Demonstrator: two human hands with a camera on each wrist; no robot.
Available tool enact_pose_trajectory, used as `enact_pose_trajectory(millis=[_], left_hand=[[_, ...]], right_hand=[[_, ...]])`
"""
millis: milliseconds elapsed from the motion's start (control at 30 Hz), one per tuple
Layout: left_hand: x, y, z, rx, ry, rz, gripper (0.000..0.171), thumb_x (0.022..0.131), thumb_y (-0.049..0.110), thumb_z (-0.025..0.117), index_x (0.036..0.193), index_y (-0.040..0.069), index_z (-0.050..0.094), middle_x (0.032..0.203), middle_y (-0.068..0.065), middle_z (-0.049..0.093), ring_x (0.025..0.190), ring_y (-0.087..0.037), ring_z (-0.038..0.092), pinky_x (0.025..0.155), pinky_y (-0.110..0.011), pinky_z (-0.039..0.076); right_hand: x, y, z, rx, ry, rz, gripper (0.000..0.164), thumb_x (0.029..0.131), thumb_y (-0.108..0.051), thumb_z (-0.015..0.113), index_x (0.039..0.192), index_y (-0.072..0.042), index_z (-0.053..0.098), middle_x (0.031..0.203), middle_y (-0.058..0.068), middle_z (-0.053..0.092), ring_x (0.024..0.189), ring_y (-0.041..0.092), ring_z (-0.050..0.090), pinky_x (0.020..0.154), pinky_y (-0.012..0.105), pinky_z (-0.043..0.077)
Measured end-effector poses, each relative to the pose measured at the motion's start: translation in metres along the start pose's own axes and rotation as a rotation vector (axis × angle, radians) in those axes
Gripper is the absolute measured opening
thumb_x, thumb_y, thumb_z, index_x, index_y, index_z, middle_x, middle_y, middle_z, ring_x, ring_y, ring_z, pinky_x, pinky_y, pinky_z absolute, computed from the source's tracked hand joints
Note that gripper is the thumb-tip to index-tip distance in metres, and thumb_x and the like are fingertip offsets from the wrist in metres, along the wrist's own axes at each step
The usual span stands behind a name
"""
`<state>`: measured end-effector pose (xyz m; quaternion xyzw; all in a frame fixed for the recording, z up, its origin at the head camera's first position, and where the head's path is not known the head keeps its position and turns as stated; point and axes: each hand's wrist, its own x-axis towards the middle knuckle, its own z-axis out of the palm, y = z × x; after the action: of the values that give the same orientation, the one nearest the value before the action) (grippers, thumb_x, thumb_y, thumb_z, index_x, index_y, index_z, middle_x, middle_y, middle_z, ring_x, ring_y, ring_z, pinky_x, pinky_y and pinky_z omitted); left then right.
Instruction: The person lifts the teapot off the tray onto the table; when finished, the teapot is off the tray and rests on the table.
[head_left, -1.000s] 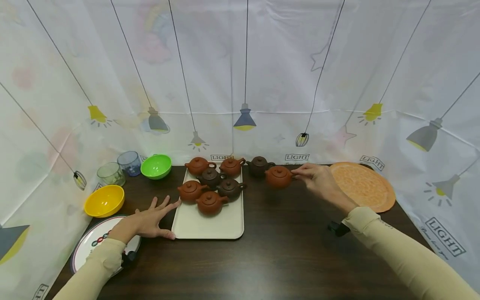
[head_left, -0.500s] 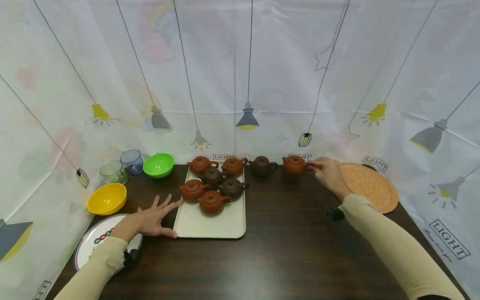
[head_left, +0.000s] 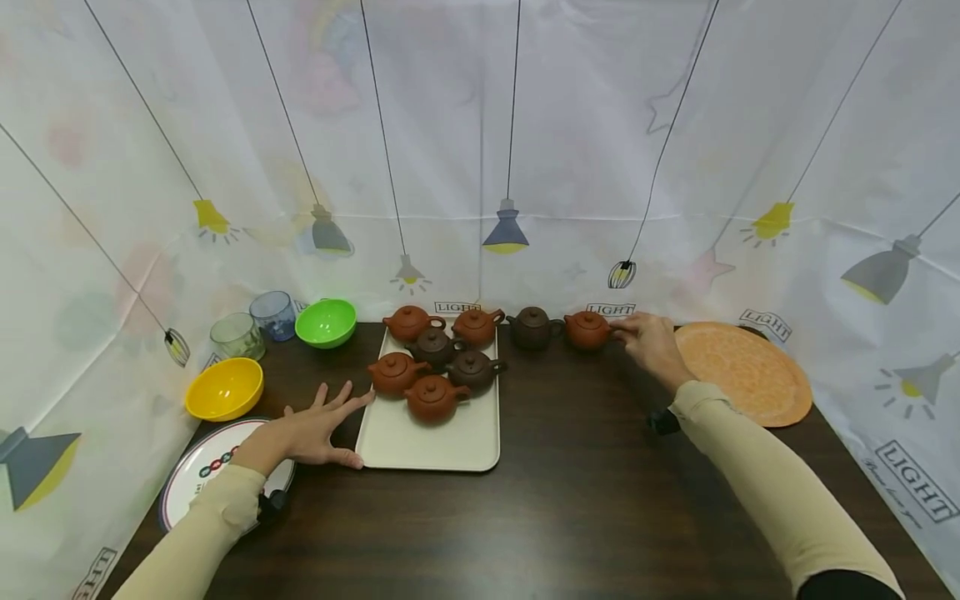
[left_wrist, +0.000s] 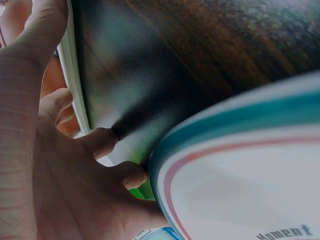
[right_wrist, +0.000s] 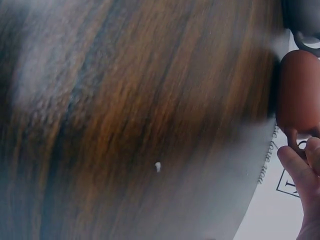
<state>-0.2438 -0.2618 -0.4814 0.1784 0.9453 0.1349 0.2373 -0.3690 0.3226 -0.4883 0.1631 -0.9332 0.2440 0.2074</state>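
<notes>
My right hand (head_left: 651, 346) pinches the handle of a reddish-brown teapot (head_left: 587, 331) at the back of the table, right beside a dark brown teapot (head_left: 532, 328). In the right wrist view the fingers (right_wrist: 295, 167) are on that teapot's handle, below its round body (right_wrist: 299, 95). My left hand (head_left: 311, 429) is spread, its fingertips and thumb at the left edge of a cream tray (head_left: 427, 446). Several teapots stand on the tray's far part, some reddish-brown like the front one (head_left: 432, 399), others dark brown like the one on the right (head_left: 473, 371).
On the left are a yellow bowl (head_left: 225, 389), a green bowl (head_left: 326, 323), a greenish glass (head_left: 237, 336), a blue glass (head_left: 273, 315) and a white plate (head_left: 183, 487) under the left forearm. A round orange mat (head_left: 746, 375) lies at right. A printed curtain (head_left: 570, 150) hangs behind.
My right hand has carried the reddish-brown teapot back and to the right, then down beside the dark teapot. My left hand stays at the tray's edge. The head view has shifted slightly.
</notes>
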Motion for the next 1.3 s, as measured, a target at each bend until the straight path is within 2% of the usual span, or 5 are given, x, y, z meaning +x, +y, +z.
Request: enact_pose_trajectory(millis=[433,667,900,1133,1300], left_hand=[[0.001,0.000,0.000,-0.002,-0.007,-0.004,0.117,0.083,0.078,0.075,0.173,0.034,0.014,0.180,-0.025,0.002,0.160,-0.066,-0.001,0.101,-0.101,0.007],[0.001,0.000,0.000,-0.002,-0.007,-0.001,0.116,0.084,0.077,0.075,0.173,0.034,0.013,0.180,-0.025,0.002,0.160,-0.066,-0.001,0.101,-0.101,0.007],[0.000,0.003,0.000,-0.006,-0.003,-0.002,0.116,0.085,0.073,0.077,0.173,0.033,0.014,0.180,-0.026,0.003,0.159,-0.067,-0.001,0.100,-0.102,0.007],[0.000,0.001,0.001,-0.001,-0.009,-0.002,0.115,0.085,0.075,0.075,0.173,0.034,0.013,0.180,-0.025,0.002,0.160,-0.067,-0.002,0.100,-0.101,0.007],[0.001,-0.001,0.001,0.002,-0.005,-0.002,0.116,0.085,0.076,0.075,0.173,0.034,0.014,0.180,-0.025,0.002,0.160,-0.066,-0.002,0.100,-0.102,0.007]], right_hand=[[-0.004,0.000,0.000,0.003,0.021,-0.014,0.020,0.093,0.005,0.077,0.112,0.002,0.082,0.104,0.024,0.080,0.095,0.044,0.076,0.083,0.059,0.059],[-0.007,-0.007,-0.004,-0.022,-0.075,-0.049,0.043,0.092,0.004,0.078,0.134,0.009,0.069,0.137,0.034,0.064,0.123,0.053,0.061,0.102,0.066,0.053],[-0.004,-0.014,-0.010,0.025,0.036,-0.171,0.041,0.089,0.010,0.081,0.129,0.010,0.072,0.139,0.033,0.060,0.126,0.049,0.051,0.082,0.050,0.064],[0.005,-0.036,-0.022,0.043,0.133,-0.252,0.042,0.083,0.014,0.084,0.124,0.009,0.075,0.137,0.035,0.062,0.115,0.050,0.066,0.075,0.055,0.063],[0.009,-0.068,-0.022,0.142,0.091,-0.167,0.043,0.085,0.004,0.086,0.127,0.004,0.076,0.139,0.033,0.063,0.127,0.050,0.064,0.083,0.060,0.060]])
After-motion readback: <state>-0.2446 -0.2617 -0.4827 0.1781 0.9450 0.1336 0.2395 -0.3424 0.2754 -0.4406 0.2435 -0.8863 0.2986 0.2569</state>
